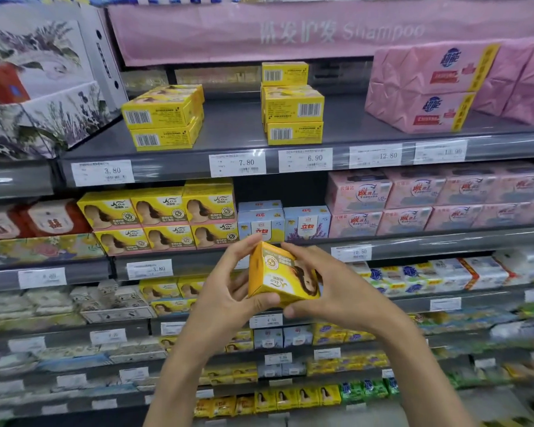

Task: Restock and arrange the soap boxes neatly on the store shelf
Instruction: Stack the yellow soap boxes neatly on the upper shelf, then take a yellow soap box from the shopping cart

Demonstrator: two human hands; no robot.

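Held box: one yellow soap box (pixel 282 274), off the shelf, tilted with a corner up, printed face toward the camera.
Left hand (pixel 225 291): wrapped round the box's left side, fingertips at the upper corner, thumb along the lower edge.
Right hand (pixel 330 291): clasping the right side, fingers over the top, thumb beneath the lower edge.
Weight and feel: probably light, a solid bar in thin card; stiff on the flat faces, weaker at corners and end flaps.
Surface: glossy print, likely a little slippery under dry fingers.
Where to hold: best across two opposite flat faces with a thumb under the lower edge, much like the present grip; hard pinching at a corner would likely dent the card.
Matching row (pixel 161 217): just above and left of the hands, six fronts showing, three across and two high; depth behind not visible.
Left stack (pixel 164 117): higher and left of the hands, two levels showing barcodes.
Right stack (pixel 292 112): straight above the hands, three levels, the topmost box set further back.
Bare shelf (pixel 232 124): open stretch between those two stacks, a likely slot for this box.
Pink packs (pixel 420 87): up and right of the hands, two plainly stacked, more beside them cut off by the frame.
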